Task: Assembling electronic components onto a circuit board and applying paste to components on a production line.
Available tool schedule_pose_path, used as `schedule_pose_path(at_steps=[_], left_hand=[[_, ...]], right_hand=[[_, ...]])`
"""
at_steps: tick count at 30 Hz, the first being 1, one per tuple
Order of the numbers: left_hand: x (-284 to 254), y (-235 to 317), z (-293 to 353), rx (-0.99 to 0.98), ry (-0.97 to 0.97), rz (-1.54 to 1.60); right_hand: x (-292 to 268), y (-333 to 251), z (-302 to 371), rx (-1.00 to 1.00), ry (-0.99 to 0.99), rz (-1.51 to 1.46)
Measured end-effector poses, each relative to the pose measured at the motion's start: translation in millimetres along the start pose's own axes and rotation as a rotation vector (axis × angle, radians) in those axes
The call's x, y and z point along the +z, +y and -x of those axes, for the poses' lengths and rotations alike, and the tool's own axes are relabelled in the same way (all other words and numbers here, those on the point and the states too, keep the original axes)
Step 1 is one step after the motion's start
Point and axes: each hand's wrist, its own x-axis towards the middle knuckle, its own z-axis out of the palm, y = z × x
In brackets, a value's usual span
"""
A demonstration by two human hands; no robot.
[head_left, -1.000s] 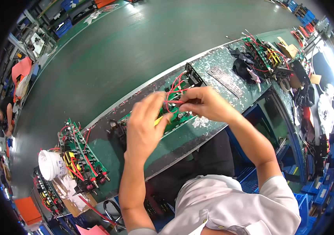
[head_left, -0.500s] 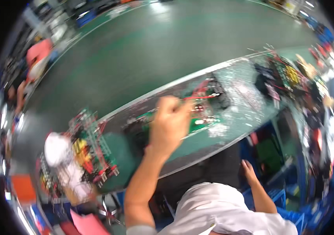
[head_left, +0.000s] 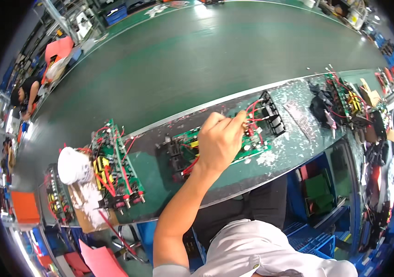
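Note:
A green circuit board [head_left: 257, 148] lies across the dark bench strip, with a slotted black part [head_left: 273, 113] at its right end and a black block [head_left: 175, 154] at its left. Over the board's right half, my left hand [head_left: 222, 141] has its fingers closed, pinching at a red wire [head_left: 254, 121] that runs to the black part. The hand and forearm hide the middle of the board. The very fingertips are partly hidden. My right hand is out of the picture.
To the left stand another wired board [head_left: 125, 164] and a white tub [head_left: 74, 165] on smeared cardboard [head_left: 86, 224]. White residue [head_left: 268, 157] covers the bench at right, near black plastic [head_left: 321, 104] and more boards [head_left: 355, 104]. Blue crates [head_left: 321, 244] sit below. A co-worker [head_left: 30, 92] is far left.
My left hand has moved a little to the right, its fingertips now nearer the wires by the black part. My right hand, seen before beside my body, has left the picture. The view is sharper.

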Motion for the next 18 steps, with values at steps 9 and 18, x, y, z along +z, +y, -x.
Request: schedule_pose_path(at_steps=[9, 18], left_hand=[[-1, 8, -3, 0.002, -0.088, 0.086], [1, 12, 5, 0.125, -0.198, -0.087]], right_hand=[[-166, 6, -69, -0.42, 0.298, 0.175], [-122, -457, 62, -0.641, -0.832, -0.123]])
